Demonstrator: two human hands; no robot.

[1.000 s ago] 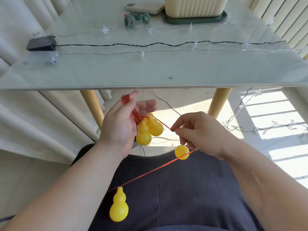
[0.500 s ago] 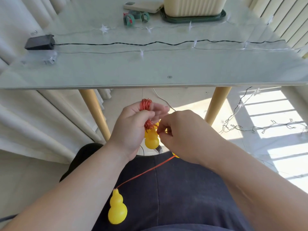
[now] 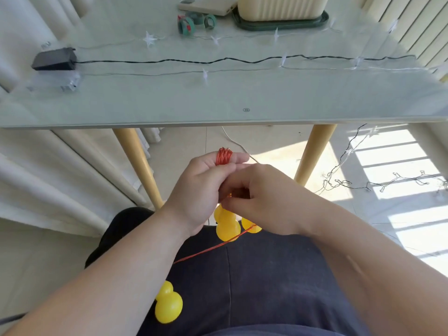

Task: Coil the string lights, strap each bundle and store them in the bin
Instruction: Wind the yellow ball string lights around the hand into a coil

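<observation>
Home, prob. a living/dining rm: glass-top table [image 3: 218,100] w/ round wooden legs [image 3: 138,166], pale pleated curtains [image 3: 60,170] at left, slatted blinds [image 3: 412,23] at right, light tiled floor [image 3: 266,146] w/ sun stripes, cream phone-like device [image 3: 206,7] on the table.

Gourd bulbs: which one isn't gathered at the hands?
The lowest gourd bulb, alone on loose red wire by the left forearm; others cluster below the left hand.
</observation>
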